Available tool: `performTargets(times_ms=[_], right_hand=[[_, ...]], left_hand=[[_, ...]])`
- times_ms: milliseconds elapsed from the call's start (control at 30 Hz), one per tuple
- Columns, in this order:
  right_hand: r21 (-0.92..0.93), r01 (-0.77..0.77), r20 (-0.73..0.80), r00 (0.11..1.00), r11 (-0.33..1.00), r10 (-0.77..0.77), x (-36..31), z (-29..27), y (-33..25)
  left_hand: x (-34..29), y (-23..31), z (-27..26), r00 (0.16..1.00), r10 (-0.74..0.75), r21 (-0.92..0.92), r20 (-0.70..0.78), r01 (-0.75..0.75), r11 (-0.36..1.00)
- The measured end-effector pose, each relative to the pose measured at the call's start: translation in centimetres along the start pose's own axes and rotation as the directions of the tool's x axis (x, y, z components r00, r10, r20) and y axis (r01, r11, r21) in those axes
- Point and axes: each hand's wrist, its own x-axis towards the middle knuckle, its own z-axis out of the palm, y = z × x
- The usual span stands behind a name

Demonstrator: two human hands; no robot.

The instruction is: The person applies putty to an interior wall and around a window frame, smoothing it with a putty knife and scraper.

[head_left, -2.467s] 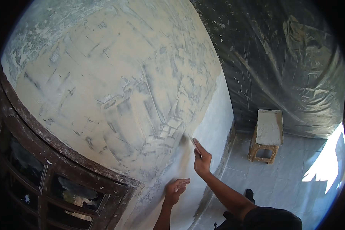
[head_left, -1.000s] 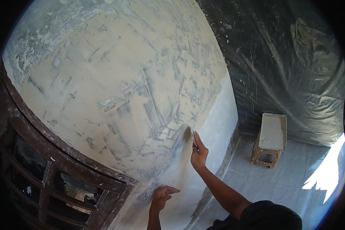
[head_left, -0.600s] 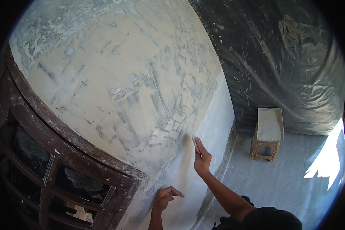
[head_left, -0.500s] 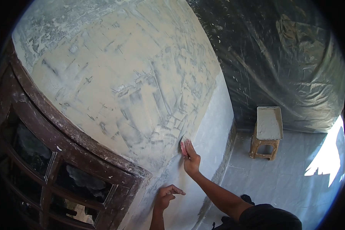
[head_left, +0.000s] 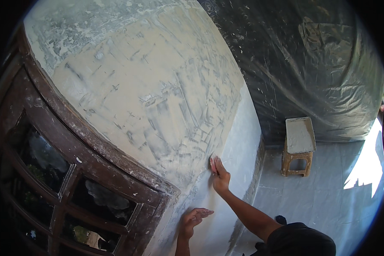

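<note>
My right hand point(head_left: 221, 179) is closed around a flat pinkish-red scraper point(head_left: 213, 164), held against the wall at the lower edge of the putty. Only part of that tool shows; its blade cannot be made out. Lower and to the left, my left hand point(head_left: 193, 221) is raised close to the wall with its fingers stretched out, smudged pale at the tips, and nothing in it. Cream putty point(head_left: 128, 91) covers much of the wall in uneven strokes, with grey patches showing through. Below it lies smoother, pale wall point(head_left: 239, 141).
A dark brown wooden frame with glass panes point(head_left: 100, 173) borders the wall at left. To the right, a brown stool point(head_left: 296, 164) carries a shallow tray of pale putty point(head_left: 300, 134) on grey floor tiles point(head_left: 281, 200). Black plastic sheeting point(head_left: 294, 64) hangs behind.
The whole view has shifted slightly, bringing the wooden frame further in. My left fingers have straightened. The scraper stays in my right hand at the putty's lower edge.
</note>
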Motion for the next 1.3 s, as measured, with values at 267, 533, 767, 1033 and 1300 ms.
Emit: performTargets(times_ms=[267, 533, 767, 1033, 1300], right_hand=[[0.074, -0.172, 0.158, 0.975, 0.982, 0.159, -2.9, -4.2, -4.6], [-0.027, -0.096, 0.163, 0.982, 0.995, 0.099, -9.1, -0.4, -2.1], [0.13, -0.195, -0.026, 0.979, 0.972, 0.2, -3.0, -3.0, -2.9], [-0.009, -0.179, 0.343, 0.924, 0.984, 0.171, -11.6, -3.0, -2.0], [0.284, -0.743, 0.251, 0.668, 0.607, 0.701, -0.6, -17.9, 5.5]], left_hand=[[-1.8, -0.7, -1.6, 0.989, 0.114, 0.039, 0.095, -0.118, 0.992], [-2.6, -1.4, -1.8, 0.986, 0.143, -0.041, 0.084, -0.14, 0.989], [-2.8, -0.6, -1.6, 0.986, 0.128, -0.042, 0.108, -0.124, 0.991], [-0.8, -1.4, 0.3, 0.982, 0.174, -0.214, -0.076, -0.186, 0.959], [9.8, -6.4, 9.1, 0.974, 0.105, -0.191, -0.2, -0.144, 0.971]])
